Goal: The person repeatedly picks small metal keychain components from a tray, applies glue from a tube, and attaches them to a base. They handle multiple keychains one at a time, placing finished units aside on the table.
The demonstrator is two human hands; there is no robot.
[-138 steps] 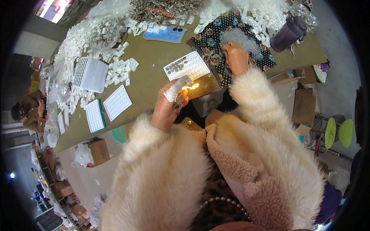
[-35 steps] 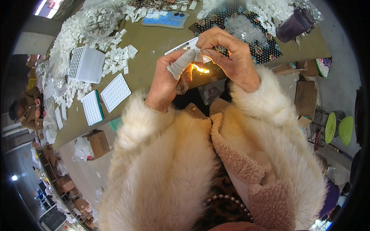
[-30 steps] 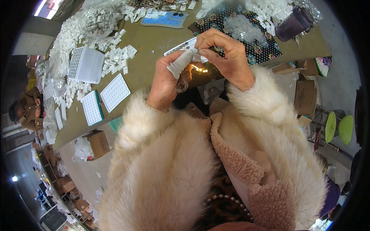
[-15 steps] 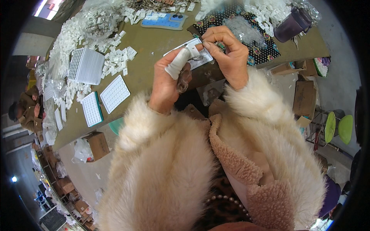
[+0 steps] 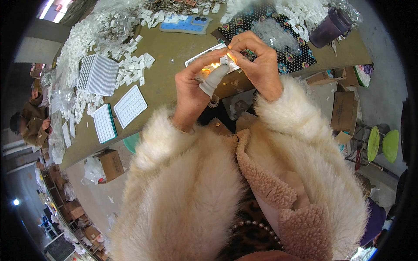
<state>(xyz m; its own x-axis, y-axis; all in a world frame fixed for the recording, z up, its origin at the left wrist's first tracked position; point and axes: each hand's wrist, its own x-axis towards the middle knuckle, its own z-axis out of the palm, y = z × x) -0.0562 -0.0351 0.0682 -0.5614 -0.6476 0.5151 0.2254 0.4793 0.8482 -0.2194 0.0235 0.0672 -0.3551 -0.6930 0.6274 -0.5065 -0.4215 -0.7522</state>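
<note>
Both hands meet over the near edge of the table, with fingers bent. Left hand (image 5: 191, 85): its thumb wears a whitish finger sleeve (image 5: 213, 81) and presses toward the outstretched forefinger, gripping a small white piece (image 5: 224, 60) between their tips. An orange glow (image 5: 215, 65) shows in the gap between thumb and forefinger. Right hand (image 5: 259, 63): it is closed to a pinch just beside that piece, thumb and forefinger together at the tips, the other fingers curled; whether something fine lies between the tips, I cannot tell.

At the far left a co-worker in a brown coat (image 5: 32, 124) sits by the table's end. Next comes a long heap of white pieces, partly under clear plastic (image 5: 111, 24), then a stack of ridged white trays (image 5: 99, 75). Nearer the edge lie a tray with a teal side (image 5: 104, 124) and, just beside it, a flat white tray (image 5: 130, 106); loose white pieces (image 5: 135, 67) spread beyond them. Farther right lies a blue case (image 5: 185, 25) with white pieces on it. Beneath the hands, partly hidden, is a white tray with dark round bits (image 5: 195, 60). To its right a dark patterned cloth (image 5: 305, 57) bears a clear, wispy tangle (image 5: 275, 34); a dark bottle (image 5: 330, 29) leans beyond it.
</note>
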